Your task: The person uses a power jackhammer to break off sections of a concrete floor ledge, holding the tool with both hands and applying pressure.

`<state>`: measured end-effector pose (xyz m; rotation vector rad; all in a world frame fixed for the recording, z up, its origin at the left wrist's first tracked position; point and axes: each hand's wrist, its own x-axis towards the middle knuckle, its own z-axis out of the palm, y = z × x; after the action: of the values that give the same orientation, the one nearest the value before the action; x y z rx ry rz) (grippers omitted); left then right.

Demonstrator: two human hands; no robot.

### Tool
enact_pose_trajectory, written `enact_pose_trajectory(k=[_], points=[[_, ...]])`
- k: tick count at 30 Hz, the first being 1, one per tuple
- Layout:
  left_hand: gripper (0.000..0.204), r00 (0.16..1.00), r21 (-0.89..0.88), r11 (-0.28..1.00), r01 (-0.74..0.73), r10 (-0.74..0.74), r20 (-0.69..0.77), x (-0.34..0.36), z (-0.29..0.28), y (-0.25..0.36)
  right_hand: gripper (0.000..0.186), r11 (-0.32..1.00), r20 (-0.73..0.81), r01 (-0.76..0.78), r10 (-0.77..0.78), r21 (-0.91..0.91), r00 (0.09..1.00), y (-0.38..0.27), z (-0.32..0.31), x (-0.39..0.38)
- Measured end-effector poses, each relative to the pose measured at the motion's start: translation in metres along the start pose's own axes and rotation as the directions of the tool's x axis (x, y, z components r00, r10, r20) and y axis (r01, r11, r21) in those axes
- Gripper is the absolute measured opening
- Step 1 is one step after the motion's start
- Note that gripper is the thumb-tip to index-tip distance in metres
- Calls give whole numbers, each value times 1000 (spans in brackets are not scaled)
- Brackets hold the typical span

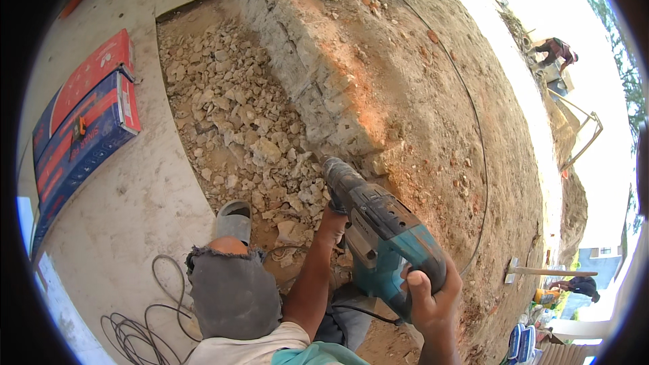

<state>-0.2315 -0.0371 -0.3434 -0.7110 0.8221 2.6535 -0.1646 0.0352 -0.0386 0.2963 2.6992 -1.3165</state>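
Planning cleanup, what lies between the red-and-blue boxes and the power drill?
In the head view, from the boxes to the power drill: pale floor, then loose rubble.

Pale flooring [159,182] is covering the left side, its edge bordering stone-strewn ground [216,74]. A rough grey masonry wall [274,23], showing orange patches, is running beside that ground. Bare brown earth [433,122] is extending to the right. Strong daylight is bleaching a strip of terrain [500,47] beyond. Green foliage [620,61] is standing at far right; a blue-grey wall [608,265] is showing below it.
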Motion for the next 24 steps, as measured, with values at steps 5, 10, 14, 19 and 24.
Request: enact_pose_trajectory(k=[5, 10, 14, 19, 24], points=[[31, 985, 257, 963, 83, -41, -165, 18, -48, -21, 43, 984, 18, -57, 55, 168, 998, 58, 36, -22], [26, 988, 323, 942, -94, 129, -86, -22, -30, -10, 47, 989, -14, 26, -25, 147, 1000, 58, 28, -53], [28, 967, 188, 949, -254, 246, 62, -33, 1, -45, 46, 989, -47, 126, -123, 79, 991, 65, -14, -71], [29, 942, 301, 898, -320, 268, 201, -36, 12, -87, 79, 995, -204, 64, -47, 79, 978, 124, -37, -143], [23, 937, 286, 906, -312, 244, 250, -62, 23, -88, 84, 989, -328, 128, -145, -73, 933, 144, -47, -172]])
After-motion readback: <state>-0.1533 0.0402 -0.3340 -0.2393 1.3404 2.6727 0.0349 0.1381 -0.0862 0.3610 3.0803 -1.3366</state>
